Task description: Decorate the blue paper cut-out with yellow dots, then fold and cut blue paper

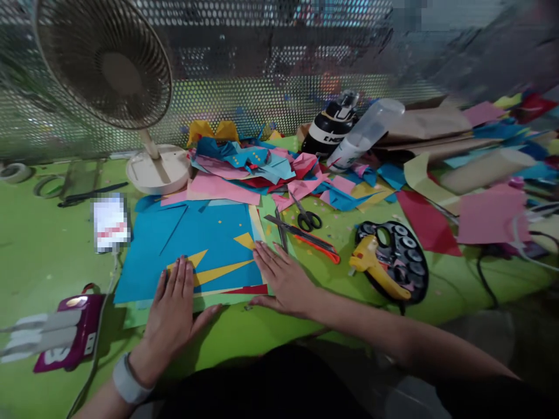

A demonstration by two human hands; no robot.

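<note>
My left hand lies flat, fingers stretched out, on the near edge of a large blue paper sheet. At the sheet's right edge rests my right hand, also flat with its fingers extended. Between the two hands lies a long yellow paper strip, with smaller yellow scraps around it. Under the blue sheet, edges of other coloured papers show, a red one among them. Just beyond my right hand are a box cutter with an orange handle and a pair of black scissors.
A fan stands at the back left, near a phone on a cable. A purple power strip lies front left. Paper scraps and two bottles are behind. To the right, a yellow glue gun rests on a black palette-like tray.
</note>
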